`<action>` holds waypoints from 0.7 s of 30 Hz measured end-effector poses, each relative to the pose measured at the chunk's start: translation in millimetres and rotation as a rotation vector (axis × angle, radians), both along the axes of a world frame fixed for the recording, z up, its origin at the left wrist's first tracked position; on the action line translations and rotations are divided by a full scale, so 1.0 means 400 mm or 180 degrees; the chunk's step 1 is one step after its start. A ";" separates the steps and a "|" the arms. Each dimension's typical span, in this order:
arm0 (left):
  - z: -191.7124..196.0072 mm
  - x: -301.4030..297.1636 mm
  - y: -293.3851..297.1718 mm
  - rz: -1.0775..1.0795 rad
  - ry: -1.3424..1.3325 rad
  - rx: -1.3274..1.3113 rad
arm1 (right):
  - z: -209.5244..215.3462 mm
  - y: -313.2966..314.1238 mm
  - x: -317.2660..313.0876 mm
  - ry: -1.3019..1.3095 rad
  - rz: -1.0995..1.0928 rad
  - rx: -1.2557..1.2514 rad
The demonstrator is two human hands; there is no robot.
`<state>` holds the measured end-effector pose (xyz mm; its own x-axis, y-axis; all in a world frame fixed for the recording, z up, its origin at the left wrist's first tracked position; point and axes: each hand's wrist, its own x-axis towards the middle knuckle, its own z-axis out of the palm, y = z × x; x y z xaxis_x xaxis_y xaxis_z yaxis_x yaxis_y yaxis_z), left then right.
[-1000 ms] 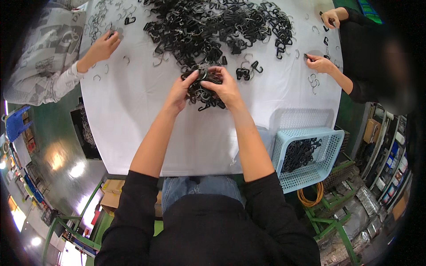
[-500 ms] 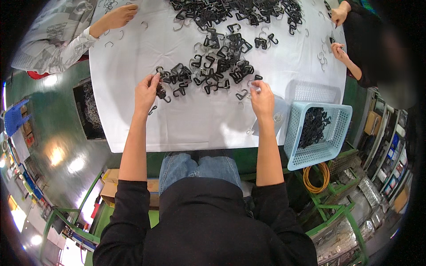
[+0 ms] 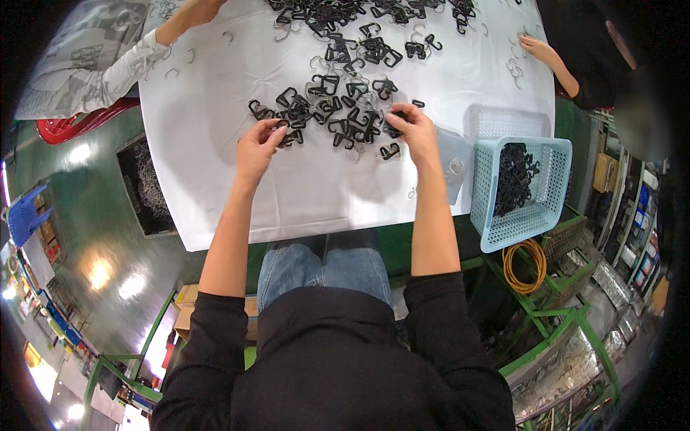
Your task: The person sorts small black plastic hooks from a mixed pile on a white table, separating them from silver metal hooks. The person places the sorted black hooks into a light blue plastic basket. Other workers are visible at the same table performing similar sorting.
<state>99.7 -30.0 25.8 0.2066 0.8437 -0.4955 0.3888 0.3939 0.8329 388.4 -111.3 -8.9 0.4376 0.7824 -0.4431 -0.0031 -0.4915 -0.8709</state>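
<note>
Hands that half a second ago sat spread apart now close on the black plastic clips [image 3: 338, 115] at frame centre: our left hand [image 3: 257, 147] pinches one at the pile's left edge, our right hand [image 3: 415, 131] grips another, so we judge sorting continues.

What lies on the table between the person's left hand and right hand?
In the head view, a loose cluster of black plastic clips lies on the white table cover between the left hand and the right hand; both hands touch clips at its edges.
</note>
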 end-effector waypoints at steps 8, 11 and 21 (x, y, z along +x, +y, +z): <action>0.010 0.036 0.026 -0.0864 -0.0030 -0.0830 | 0.075 -0.058 0.107 0.0367 -0.0329 -0.0152; 0.007 0.063 0.029 -0.1093 0.0214 -0.0580 | 0.069 -0.058 0.152 0.0333 -0.0267 -0.0342; 0.027 0.157 -0.019 -0.0254 -0.1214 -0.1584 | 0.011 0.038 0.154 -0.2485 0.0349 -0.1002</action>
